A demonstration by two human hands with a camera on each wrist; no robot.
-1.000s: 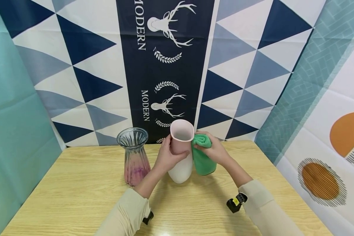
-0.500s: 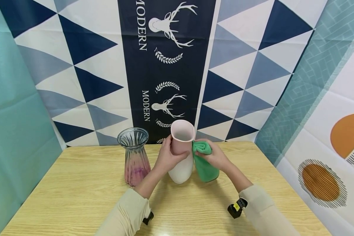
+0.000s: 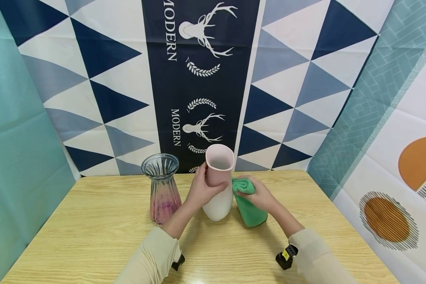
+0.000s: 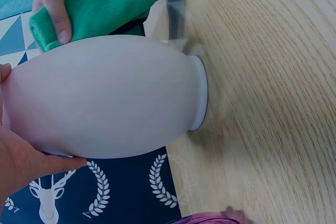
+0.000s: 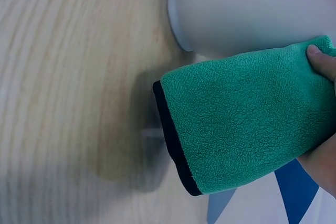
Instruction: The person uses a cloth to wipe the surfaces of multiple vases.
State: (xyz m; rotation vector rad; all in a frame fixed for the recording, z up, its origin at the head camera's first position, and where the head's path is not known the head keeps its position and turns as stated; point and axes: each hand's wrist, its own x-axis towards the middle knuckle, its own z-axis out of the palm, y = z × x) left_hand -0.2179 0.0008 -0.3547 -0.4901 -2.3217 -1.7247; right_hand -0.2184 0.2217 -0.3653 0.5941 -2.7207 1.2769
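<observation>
A vase (image 3: 218,199), pink at the neck and fading to white below, stands upright on the table. My left hand (image 3: 200,188) grips it around the neck, thumb in front. Its foot touches the wood in the left wrist view, where the vase body (image 4: 115,98) fills the middle. In my right hand (image 3: 260,195) is a folded green cloth (image 3: 252,213), pinched between thumb and fingers against the vase's right side. The right wrist view shows the cloth's black-edged end (image 5: 241,121) hanging beside the vase; part of the hand is cut off there.
A ribbed glass vase (image 3: 163,193), blue-grey above and pink below, stands to the left of my left forearm. The wooden table (image 3: 92,236) ends at a patterned backdrop (image 3: 198,86) behind. Printed sheets hang along both sides.
My right hand has slid down the vase's right side with the green cloth, whose lower end has swung nearer and to the right. My left hand and the vase stay in place.
</observation>
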